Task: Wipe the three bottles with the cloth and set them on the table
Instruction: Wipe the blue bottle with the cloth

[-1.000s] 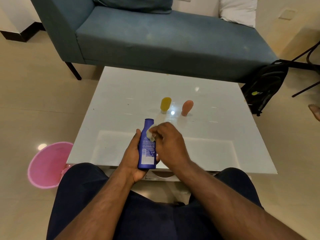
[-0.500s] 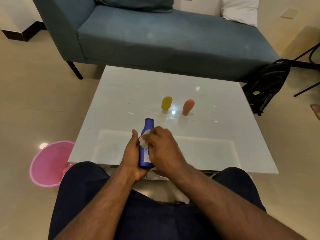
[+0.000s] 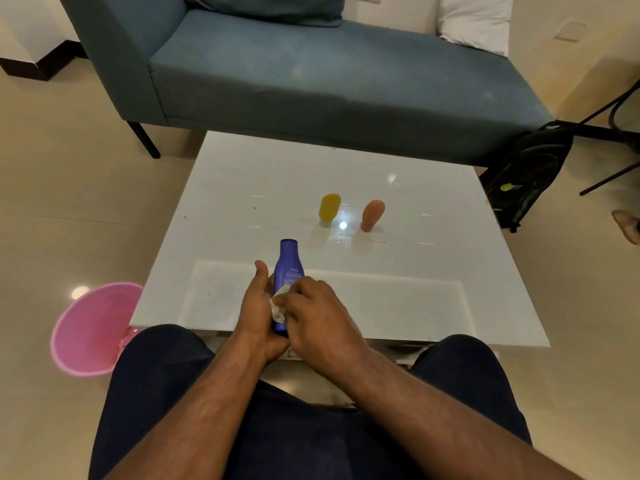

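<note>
Glossy white low table (image 3: 433,209) at centre, showing a bright reflected point of light. Beyond its far edge, a blue-grey upholstered sofa (image 3: 311,81) on dark legs, with a white cushion (image 3: 476,24) at far right. Polished beige tile floor (image 3: 69,188) throughout. Near left, a pink plastic bin (image 3: 86,330); right, a black backpack (image 3: 530,174) against the sofa's end.
</note>
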